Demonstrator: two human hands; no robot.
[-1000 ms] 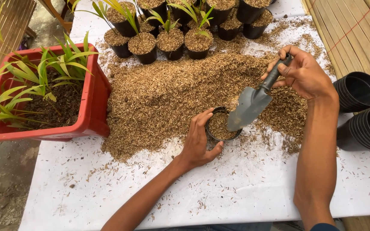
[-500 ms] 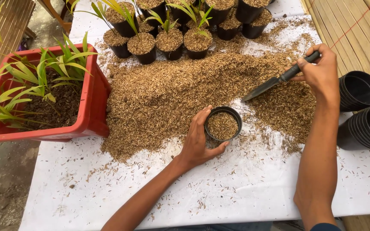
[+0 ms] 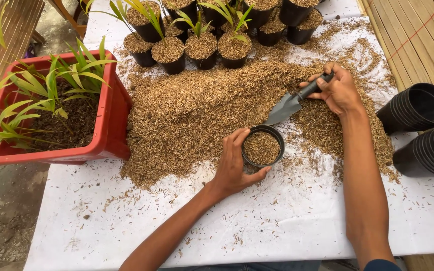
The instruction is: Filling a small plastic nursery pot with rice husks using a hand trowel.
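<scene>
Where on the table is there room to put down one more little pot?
The white sheet is mostly bare near the front edge, between the two forearms and left of the left hand, below the red planter. The middle is buried under the husk pile, and the back row of filled pots is packed tight. The empty pot stacks crowd the right edge.

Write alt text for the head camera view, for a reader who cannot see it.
A person's left hand steadies a small black pot filled with brown husk, while the right hand holds a grey trowel in the husk pile on a white sheet. A red planter stands left; stacked empty pots lie right.
</scene>
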